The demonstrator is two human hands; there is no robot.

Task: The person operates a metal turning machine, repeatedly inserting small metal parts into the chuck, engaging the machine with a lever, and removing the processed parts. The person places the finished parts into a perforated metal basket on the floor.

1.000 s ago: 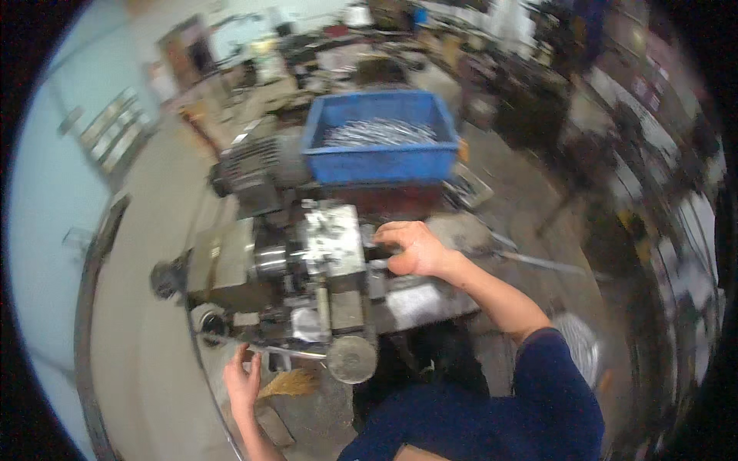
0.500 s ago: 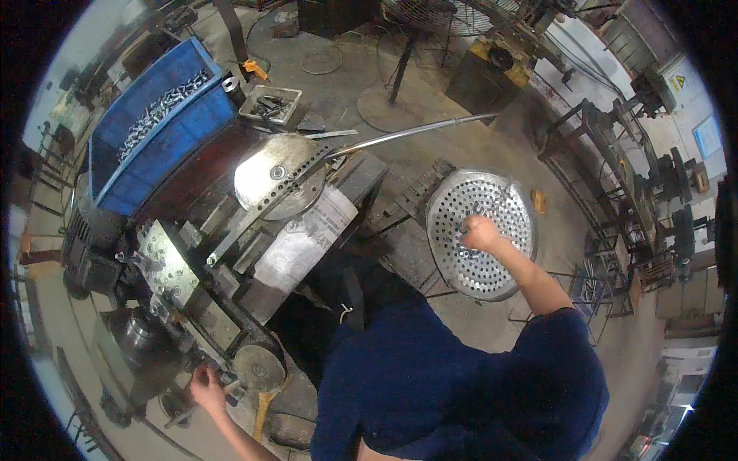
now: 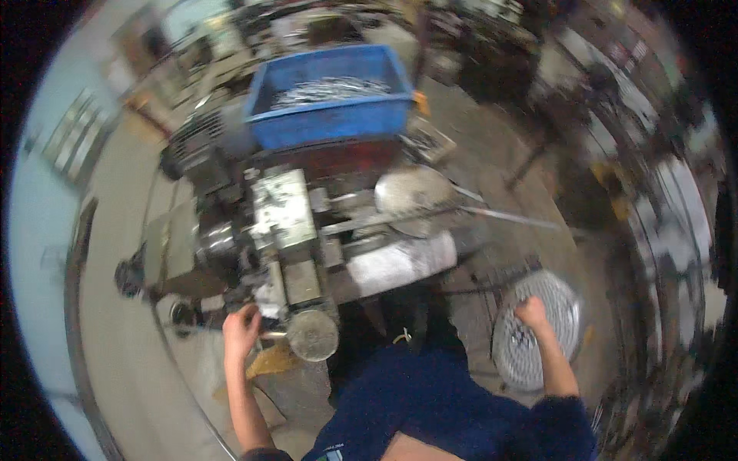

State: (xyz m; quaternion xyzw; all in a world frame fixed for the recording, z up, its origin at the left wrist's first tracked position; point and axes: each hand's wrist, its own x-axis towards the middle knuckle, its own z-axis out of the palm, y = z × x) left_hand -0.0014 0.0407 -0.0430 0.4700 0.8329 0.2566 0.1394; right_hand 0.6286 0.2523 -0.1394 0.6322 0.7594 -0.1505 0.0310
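Counting one big grey machine [image 3: 283, 207] left of the middle, with metal parts all over. Spotting one blue box [image 3: 334, 124] just behind, open at the top and sitting above one dark red part [image 3: 330, 157]. Finding one round tray [image 3: 524, 370] full of holes, low on the right, well apart from the machine. Seeing one white sheet [image 3: 403, 265] lying to the right of the machine. Seeing one round plate [image 3: 415, 190] just behind the sheet, with one flat bar [image 3: 392, 219] crossing in front. Spotting one long thin pole [image 3: 511, 218] poking out to the right of the plate. Noticing one yellow broom [image 3: 273, 359] just right of the left wrist, partly hidden. Counting one round grey knob [image 3: 314, 336] at the near end of the machine.

Counting two bare hands, well apart. Bending the fingers of the left hand [image 3: 241, 326], about half closed, right beside one short rod [image 3: 274, 335] near the grey knob. Being unable to tell gripping from just touching there, because of blur. Curling the right hand [image 3: 530, 311] into a fist over the upper left part of the tray. Being unable to tell hovering from touching, or a full fist from an empty one. Ending with many shiny bits [image 3: 330, 91] heaped in the blue box, too blurry to count.
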